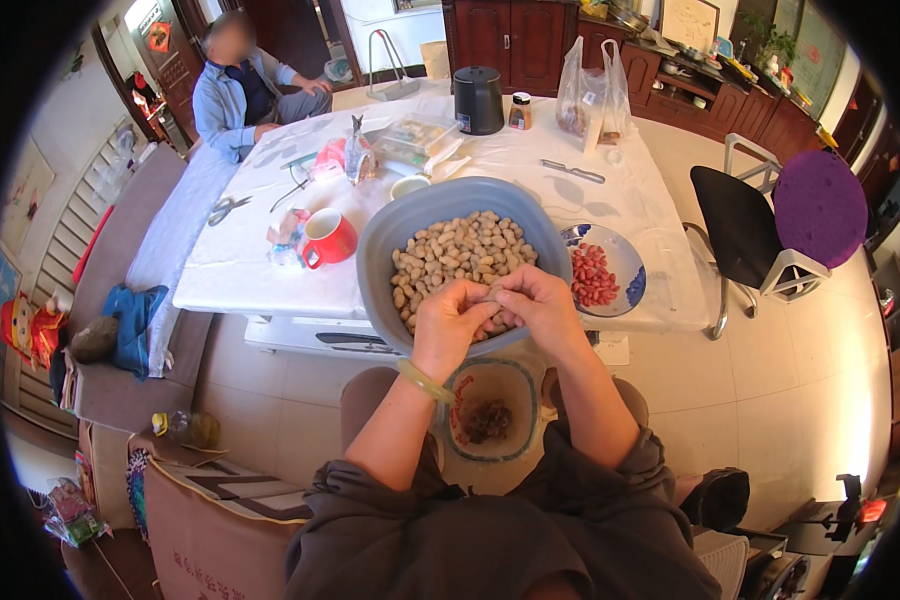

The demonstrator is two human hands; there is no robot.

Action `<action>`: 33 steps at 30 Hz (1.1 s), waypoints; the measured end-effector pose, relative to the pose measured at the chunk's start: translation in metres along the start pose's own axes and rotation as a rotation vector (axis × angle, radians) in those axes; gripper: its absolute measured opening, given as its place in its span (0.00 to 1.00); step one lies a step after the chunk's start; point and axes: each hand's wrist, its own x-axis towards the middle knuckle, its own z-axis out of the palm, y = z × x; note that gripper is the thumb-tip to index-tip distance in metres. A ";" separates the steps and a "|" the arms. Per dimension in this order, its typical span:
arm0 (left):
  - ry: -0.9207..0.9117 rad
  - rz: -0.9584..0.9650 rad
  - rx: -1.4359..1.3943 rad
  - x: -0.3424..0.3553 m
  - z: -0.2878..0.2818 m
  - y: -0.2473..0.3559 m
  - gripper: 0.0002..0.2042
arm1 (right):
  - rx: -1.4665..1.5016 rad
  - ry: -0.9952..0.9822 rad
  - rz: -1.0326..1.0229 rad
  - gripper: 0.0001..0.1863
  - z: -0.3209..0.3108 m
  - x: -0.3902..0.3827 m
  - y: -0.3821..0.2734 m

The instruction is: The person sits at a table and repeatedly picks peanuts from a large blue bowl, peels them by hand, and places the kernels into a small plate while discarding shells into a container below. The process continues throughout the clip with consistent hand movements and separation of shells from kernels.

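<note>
Head view: left hand and right hand meet, fingers closed pinching one peanut over the grey basin at the desk's near edge, catching spills.

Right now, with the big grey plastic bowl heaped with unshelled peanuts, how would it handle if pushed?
The grey plastic bowl overhangs the white table edge, so a push toward the person could probably tip it. Heaped peanuts likely make it heavy, and may spill.
</note>
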 end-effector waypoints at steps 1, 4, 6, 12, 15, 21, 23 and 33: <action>0.000 -0.004 0.011 -0.001 -0.001 0.000 0.04 | -0.015 -0.002 -0.008 0.01 0.000 0.000 0.000; -0.011 0.029 -0.026 -0.002 -0.003 -0.005 0.03 | 0.011 -0.014 0.001 0.01 0.002 -0.002 -0.001; -0.002 0.044 -0.015 -0.004 -0.003 -0.006 0.03 | 0.012 -0.006 0.017 0.01 0.004 -0.003 0.000; 0.009 0.066 -0.042 -0.009 -0.005 -0.006 0.03 | -0.008 0.004 0.047 0.02 0.008 -0.005 -0.002; 0.013 0.066 -0.060 -0.010 -0.005 -0.006 0.04 | -0.019 0.013 0.060 0.02 0.009 -0.006 -0.002; 0.036 -0.012 -0.234 -0.013 -0.003 0.000 0.04 | 0.101 0.026 0.064 0.02 0.014 -0.008 -0.005; 0.052 -0.013 -0.317 -0.014 -0.002 -0.002 0.03 | 0.147 0.043 0.053 0.02 0.018 -0.009 -0.004; -0.034 -0.008 -0.329 -0.010 -0.001 -0.004 0.08 | 0.170 0.056 0.049 0.02 0.012 -0.007 -0.001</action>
